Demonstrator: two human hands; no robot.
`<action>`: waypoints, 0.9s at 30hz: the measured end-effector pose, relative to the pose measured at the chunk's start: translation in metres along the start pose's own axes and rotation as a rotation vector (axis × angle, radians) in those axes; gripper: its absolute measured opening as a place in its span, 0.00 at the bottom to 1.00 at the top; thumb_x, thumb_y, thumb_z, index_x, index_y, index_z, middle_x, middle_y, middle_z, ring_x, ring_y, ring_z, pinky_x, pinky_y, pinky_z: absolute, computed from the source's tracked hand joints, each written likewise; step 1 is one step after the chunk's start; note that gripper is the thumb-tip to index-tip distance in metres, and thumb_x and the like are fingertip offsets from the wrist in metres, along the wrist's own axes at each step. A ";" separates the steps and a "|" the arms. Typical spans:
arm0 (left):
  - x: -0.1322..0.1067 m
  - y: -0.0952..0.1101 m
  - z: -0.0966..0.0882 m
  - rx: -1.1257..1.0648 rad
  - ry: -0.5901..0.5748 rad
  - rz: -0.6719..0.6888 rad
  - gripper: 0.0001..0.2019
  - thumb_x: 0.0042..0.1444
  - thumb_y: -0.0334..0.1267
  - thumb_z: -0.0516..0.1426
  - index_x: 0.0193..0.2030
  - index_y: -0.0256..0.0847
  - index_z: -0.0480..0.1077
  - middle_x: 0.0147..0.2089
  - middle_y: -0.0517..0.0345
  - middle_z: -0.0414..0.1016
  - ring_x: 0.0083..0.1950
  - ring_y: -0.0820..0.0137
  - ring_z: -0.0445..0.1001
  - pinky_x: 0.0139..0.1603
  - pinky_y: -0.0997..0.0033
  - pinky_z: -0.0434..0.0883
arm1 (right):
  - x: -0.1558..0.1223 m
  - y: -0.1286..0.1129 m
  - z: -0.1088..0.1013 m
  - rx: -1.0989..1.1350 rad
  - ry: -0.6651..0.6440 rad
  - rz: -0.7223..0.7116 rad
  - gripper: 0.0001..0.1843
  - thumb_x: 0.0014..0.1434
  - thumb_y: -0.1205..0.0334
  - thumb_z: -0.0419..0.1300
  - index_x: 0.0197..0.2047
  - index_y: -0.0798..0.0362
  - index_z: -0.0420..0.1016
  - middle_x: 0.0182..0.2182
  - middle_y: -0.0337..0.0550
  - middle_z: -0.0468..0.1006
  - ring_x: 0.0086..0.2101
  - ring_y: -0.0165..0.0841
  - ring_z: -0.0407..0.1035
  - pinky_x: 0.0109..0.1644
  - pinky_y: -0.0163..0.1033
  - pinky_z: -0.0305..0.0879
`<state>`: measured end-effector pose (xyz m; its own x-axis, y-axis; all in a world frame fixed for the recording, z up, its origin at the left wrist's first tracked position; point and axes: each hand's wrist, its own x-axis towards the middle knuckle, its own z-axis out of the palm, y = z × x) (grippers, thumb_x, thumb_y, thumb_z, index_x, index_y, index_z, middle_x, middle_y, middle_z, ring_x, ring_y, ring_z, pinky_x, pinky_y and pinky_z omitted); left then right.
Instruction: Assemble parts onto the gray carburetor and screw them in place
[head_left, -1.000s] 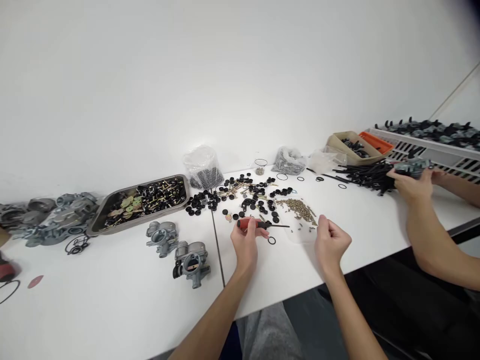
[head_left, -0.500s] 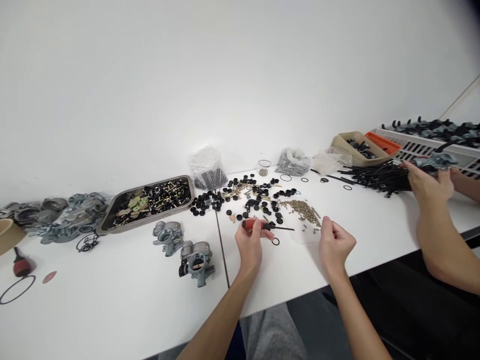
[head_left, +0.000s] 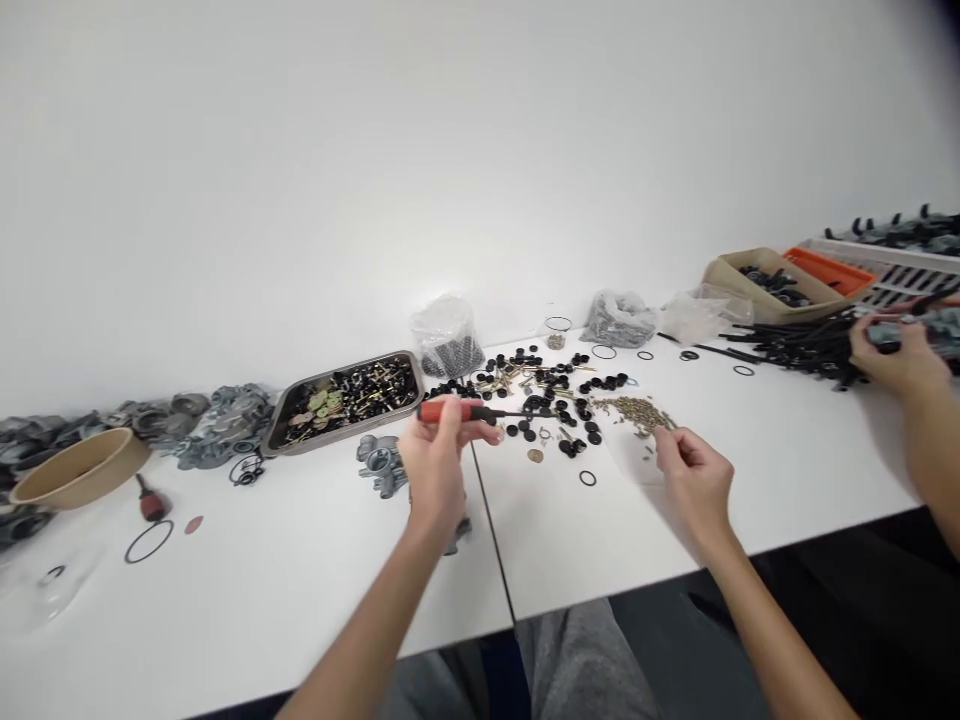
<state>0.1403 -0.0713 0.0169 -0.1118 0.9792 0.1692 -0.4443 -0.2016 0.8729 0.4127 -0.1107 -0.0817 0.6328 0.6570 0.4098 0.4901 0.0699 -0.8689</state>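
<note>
My left hand [head_left: 439, 462] is closed around a small screwdriver with a red handle [head_left: 448, 410], held level above the white table with its black shaft pointing right. Just below that hand lie two grey carburetor bodies [head_left: 376, 462], one partly hidden by my wrist. My right hand [head_left: 694, 478] hovers over the table with fingers curled in a pinch near a heap of small brass screws [head_left: 636, 411]; what it pinches is too small to make out. A black O-ring [head_left: 587, 478] lies between my hands.
A metal tray [head_left: 300, 440] of mixed parts sits left of centre, beside scattered black caps [head_left: 555, 390] and plastic bags [head_left: 447, 340]. Grey castings [head_left: 217, 425], a brown bowl [head_left: 75, 467] and another red-handled tool [head_left: 150, 500] lie left. Another person's hand [head_left: 896, 360] holds a part at right, by black tubes [head_left: 802, 345].
My left hand has lifted the screwdriver and carried it left, over the carburetors. The view has swung left, showing the brown bowl. My right hand stays near the screws.
</note>
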 end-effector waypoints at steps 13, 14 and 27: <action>0.077 0.052 -0.111 0.029 0.115 0.142 0.17 0.50 0.44 0.65 0.33 0.32 0.67 0.34 0.47 0.79 0.22 0.69 0.76 0.24 0.69 0.74 | 0.015 -0.146 0.140 0.175 -0.923 -0.051 0.25 0.52 0.52 0.67 0.52 0.53 0.76 0.37 0.47 0.81 0.29 0.31 0.72 0.26 0.34 0.68; 0.079 0.050 -0.113 0.024 0.113 0.136 0.17 0.50 0.44 0.65 0.33 0.32 0.67 0.34 0.47 0.79 0.22 0.69 0.75 0.24 0.69 0.74 | 0.012 -0.149 0.151 0.199 -0.952 -0.040 0.27 0.52 0.52 0.68 0.53 0.54 0.75 0.37 0.47 0.81 0.27 0.30 0.71 0.24 0.34 0.66; 0.088 0.021 -0.123 -0.023 0.093 0.037 0.16 0.51 0.45 0.65 0.33 0.32 0.68 0.33 0.48 0.79 0.21 0.71 0.74 0.24 0.68 0.73 | -0.001 -0.149 0.184 0.344 -0.945 0.059 0.13 0.47 0.58 0.69 0.34 0.58 0.79 0.25 0.45 0.79 0.23 0.30 0.69 0.19 0.32 0.59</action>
<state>0.0115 0.0080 -0.0056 -0.2103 0.9650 0.1564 -0.4584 -0.2386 0.8561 0.2284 0.0162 -0.0040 -0.1573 0.9820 0.1050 0.1791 0.1329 -0.9748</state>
